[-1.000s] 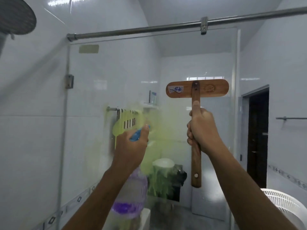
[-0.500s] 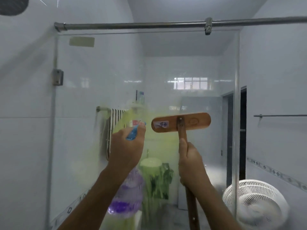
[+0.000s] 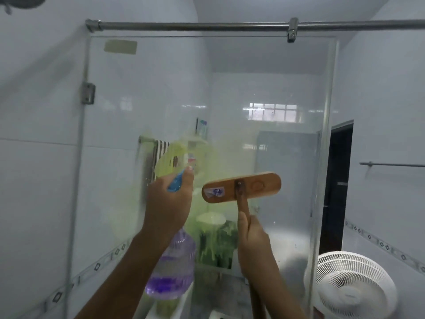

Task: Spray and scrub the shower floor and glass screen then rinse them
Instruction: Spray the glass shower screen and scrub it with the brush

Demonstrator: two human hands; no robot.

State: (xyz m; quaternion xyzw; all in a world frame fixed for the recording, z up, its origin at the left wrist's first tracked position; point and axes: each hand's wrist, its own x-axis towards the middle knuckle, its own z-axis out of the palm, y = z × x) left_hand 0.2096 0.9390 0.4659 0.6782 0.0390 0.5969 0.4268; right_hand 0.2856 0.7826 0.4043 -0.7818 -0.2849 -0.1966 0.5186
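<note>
The left hand (image 3: 167,203) is closed around the neck of a spray bottle (image 3: 171,268), forefinger on the blue trigger (image 3: 176,181); the nozzle points at the glass screen (image 3: 230,100), so the cleaner lands directly on the pane. The bottle's clear body, with purple liquid in its lower part, hangs below the fist at 6 o'clock. The right hand (image 3: 253,245) is wrapped firmly around the wooden handle (image 3: 243,206) of a scrubbing brush, thumb laid along the shaft, probably to steady it. The brush head (image 3: 241,187) lies crosswise at 12 o'clock from that hand, its back toward the camera and bristle side facing the glass; whether it touches cannot be told. A green, foamy haze (image 3: 207,162) covers the pane centre, at 1 o'clock from the left hand. Farther out: a steel rail (image 3: 207,26) along the screen's top, a hinge (image 3: 87,93) at 10 o'clock, a white fan (image 3: 354,286) at 4 o'clock. The shower floor is out of view.
</note>
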